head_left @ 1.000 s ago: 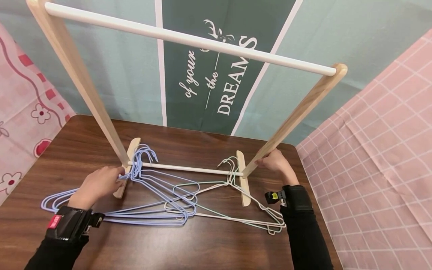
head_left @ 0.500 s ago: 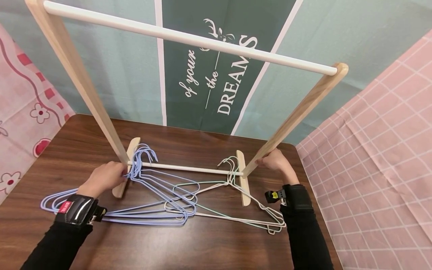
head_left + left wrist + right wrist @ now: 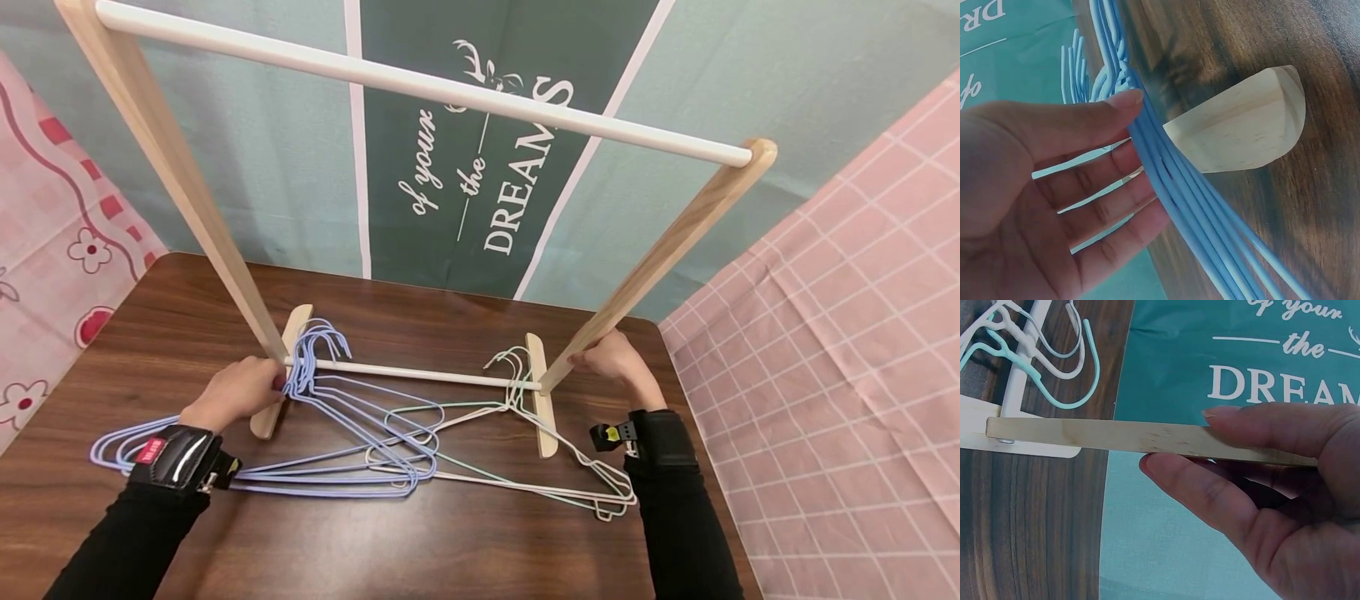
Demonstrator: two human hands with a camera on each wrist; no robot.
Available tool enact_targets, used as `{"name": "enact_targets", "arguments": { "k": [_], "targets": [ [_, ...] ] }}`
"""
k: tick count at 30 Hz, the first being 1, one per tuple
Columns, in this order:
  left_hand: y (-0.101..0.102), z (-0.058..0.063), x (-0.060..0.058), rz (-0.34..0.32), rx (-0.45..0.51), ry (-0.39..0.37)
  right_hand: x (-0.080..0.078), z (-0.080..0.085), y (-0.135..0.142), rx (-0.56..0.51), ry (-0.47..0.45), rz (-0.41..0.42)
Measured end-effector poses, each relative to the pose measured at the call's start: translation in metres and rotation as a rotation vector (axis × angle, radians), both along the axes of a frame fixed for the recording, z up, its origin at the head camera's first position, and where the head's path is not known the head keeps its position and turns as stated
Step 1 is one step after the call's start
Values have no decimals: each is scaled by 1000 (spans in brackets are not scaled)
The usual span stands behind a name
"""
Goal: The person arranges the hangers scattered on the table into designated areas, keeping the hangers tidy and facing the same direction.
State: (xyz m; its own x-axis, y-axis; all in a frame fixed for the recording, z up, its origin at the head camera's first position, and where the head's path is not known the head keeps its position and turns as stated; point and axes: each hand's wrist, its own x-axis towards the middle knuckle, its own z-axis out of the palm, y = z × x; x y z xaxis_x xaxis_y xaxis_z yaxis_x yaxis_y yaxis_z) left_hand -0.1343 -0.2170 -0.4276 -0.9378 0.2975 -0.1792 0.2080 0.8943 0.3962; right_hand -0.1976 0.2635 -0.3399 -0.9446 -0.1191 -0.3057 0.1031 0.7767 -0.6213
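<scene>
A wooden clothes rack with a white top bar stands on the table. Several blue hangers lie bunched by its left foot, hooks over the low bar. My left hand pinches their gathered wires, thumb in front and fingers behind in the left wrist view. White and pale green hangers lean at the right end of the low bar. My right hand grips the right post near its base; thumb and fingers sit on opposite sides of the post in the right wrist view.
The brown wooden table ends at a green lettered curtain behind the rack. A pink checked cloth hangs at the right, a flowered one at the left. The blue and white hangers overlap mid-table.
My left hand has shifted slightly right and up, closing in on the blue hangers' necks. My right hand keeps its place on the post, and the hangers lie nearly as before.
</scene>
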Motion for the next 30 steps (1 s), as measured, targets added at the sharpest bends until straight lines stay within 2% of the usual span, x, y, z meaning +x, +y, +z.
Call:
{"name": "enact_targets", "arguments": {
  "k": [15,30],
  "targets": [
    [2,14,5,40,-19,29,-1,1,1,34,-8,8],
    [3,30,9,-78,-33,-53,0,0,-1,25,-11,1]
  ]
}}
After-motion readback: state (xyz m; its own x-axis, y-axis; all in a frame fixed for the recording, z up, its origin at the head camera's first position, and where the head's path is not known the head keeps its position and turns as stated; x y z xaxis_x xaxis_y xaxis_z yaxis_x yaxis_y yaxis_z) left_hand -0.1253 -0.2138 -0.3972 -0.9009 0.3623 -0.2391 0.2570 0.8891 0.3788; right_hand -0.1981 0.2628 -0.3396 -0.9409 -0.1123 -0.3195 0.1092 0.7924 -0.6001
